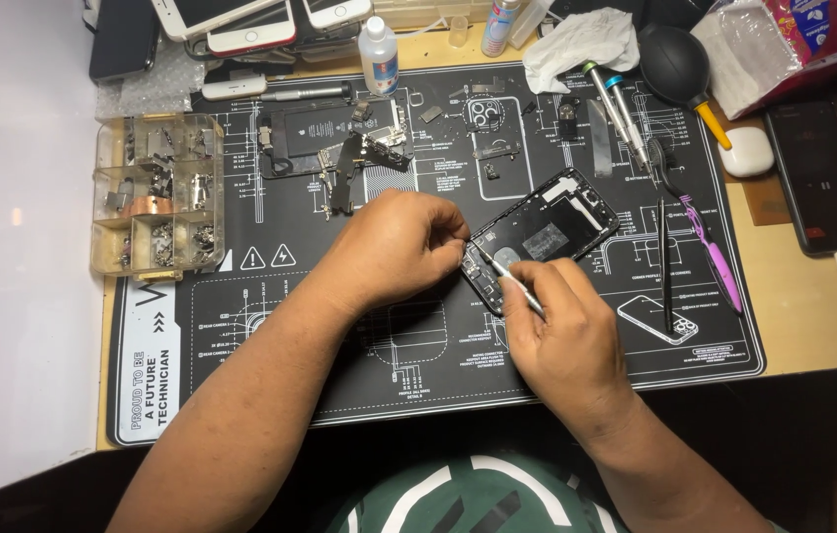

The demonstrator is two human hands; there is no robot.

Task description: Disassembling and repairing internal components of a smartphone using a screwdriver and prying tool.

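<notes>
An opened black smartphone shell (544, 237), back cover off and its flat internal boards showing, lies tilted at the centre of a black printed repair mat (438, 365), its top corner pointing to about two o'clock. The left hand (398, 242) rests at nine o'clock of the phone, fingers curled and fingertips pinched at the lower-left edge of the frame, seemingly steadying it; whether a tiny part sits between them cannot be told. The right hand (566, 331), at six o'clock of the phone, is closed narrowly, pen-style, around a thin silver metal tool (512, 281) whose tip meets the lower end of the shell. The shell is probably light and stiff but fragile inside: thin connectors and small screws would not stand prying, so the outer frame edges look the safest hold, and the smooth casing may slide on the mat unless pressed down. At ten o'clock of the phone lie a removed black battery (305, 133) and loose metal brackets; further left, at nine o'clock, stands a clear plastic compartment box (157, 192) of small parts. At three o'clock lie a purple-handled brush (715, 257) and a slim black stick tool (665, 262); at one o'clock two precision screwdrivers (621, 114) and a black rubber air blower (675, 64); at twelve o'clock a small white liquid bottle (379, 54).
</notes>
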